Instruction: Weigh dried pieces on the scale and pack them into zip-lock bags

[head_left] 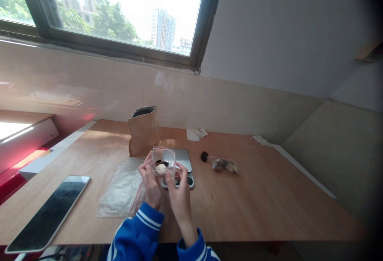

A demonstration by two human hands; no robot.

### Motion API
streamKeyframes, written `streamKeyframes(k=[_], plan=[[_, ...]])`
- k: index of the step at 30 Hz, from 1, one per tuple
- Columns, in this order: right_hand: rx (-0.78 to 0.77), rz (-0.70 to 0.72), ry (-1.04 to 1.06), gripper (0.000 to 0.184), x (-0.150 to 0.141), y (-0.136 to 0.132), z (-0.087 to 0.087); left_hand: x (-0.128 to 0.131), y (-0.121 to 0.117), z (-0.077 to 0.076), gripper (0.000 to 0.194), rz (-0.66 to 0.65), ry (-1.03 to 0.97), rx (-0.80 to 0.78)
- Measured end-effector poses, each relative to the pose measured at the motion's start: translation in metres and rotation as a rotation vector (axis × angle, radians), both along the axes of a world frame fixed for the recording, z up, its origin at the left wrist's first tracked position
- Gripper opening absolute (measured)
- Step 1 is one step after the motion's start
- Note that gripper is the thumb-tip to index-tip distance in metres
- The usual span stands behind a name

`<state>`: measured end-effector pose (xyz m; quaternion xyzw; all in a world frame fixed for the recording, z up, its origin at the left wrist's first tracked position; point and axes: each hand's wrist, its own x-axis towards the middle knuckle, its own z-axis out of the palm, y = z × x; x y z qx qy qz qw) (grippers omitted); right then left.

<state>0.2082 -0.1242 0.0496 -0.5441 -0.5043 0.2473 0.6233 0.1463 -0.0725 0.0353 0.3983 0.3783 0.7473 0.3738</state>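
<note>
Between my two hands is a small clear zip bag (164,158) with a red seal line, held up in front of a kitchen scale (183,158). A pale lump and some dark pieces show inside it. The fingers of my left hand (150,183) close on the bag's left side, and my right hand (180,193) pinches its lower right side. Partly behind my hands, the scale has a silver plate and dark buttons along its front. Flat on the table under my left wrist lies a larger stack of clear zip bags (119,191).
Behind the scale stands an open brown paper bag (144,131). To the right lie a filled clear bag (224,164) and a dark round piece (204,156). A large phone (49,213) is at the left, and crumpled tissue (200,133) lies near the wall.
</note>
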Motion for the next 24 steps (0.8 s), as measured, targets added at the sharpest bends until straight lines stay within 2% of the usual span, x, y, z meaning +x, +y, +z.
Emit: streamKeyframes(k=[2, 6, 10, 12, 18, 24], plan=[[-0.024, -0.007, 0.085, 0.039, 0.010, -0.005, 0.009, -0.001, -0.009, 0.005, 0.029, -0.048, -0.043, 0.010], [-0.052, -0.003, 0.132, 0.037, 0.037, -0.015, 0.014, -0.012, -0.012, 0.003, 0.032, -0.036, 0.024, -0.079], [-0.055, 0.007, 0.057, 0.036, 0.058, -0.020, 0.010, -0.020, -0.011, -0.006, 0.043, -0.280, 0.057, -0.174], [-0.070, -0.020, 0.052, 0.039, 0.063, -0.020, 0.005, -0.021, -0.013, -0.009, 0.042, -0.341, 0.093, -0.189], [-0.061, -0.040, 0.130, 0.041, 0.067, -0.016, -0.013, -0.021, -0.016, -0.017, 0.035, -0.296, 0.119, -0.130], [-0.066, -0.142, 0.251, 0.040, 0.078, -0.009, -0.037, -0.025, -0.014, -0.025, 0.030, -0.062, 0.126, -0.138]])
